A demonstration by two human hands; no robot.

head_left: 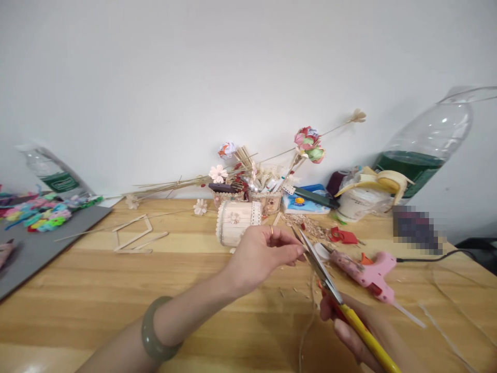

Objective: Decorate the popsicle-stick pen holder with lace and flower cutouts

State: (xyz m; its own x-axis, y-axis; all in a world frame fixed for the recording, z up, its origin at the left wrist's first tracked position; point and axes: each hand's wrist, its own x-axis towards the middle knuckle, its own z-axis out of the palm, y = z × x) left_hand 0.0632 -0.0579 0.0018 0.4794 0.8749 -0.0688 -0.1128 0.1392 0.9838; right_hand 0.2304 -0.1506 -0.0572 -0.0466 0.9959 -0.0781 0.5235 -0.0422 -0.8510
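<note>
One pair of scissors [333, 288], yellow-handled, over the table's right-centre; blades slightly parted, pointing up-left. Right hand [347, 339] is closed around the handles. Left hand [264, 254] pinches at the blades, thumb and forefinger nearly together (anything between them too small to tell); one ring, one green bangle [155, 334] on that arm. One thin cord [302, 342] trails on the wooden table [186, 316] below the blades.

Behind the left hand: one craft-stick canister [227, 230], on its side, trimmed at both ends, one wooden flower on it. Beyond, two trimmed containers [267, 202], crammed (contents overlap, no count). Three multicoloured layered flowers [306, 139] stick up: one left, two together right.

Right side: one pink glue gun [365, 272], one glue stick [407, 313] out its back; wood shavings [314, 228] near its nozzle; one banana peel [394, 178].

Two plastic bottles [446, 127], large at right, small at left. Left: several craft sticks [134, 238] in an angular outline; one grey mat [73, 241] under bright fuzzy pieces [48, 210].
</note>
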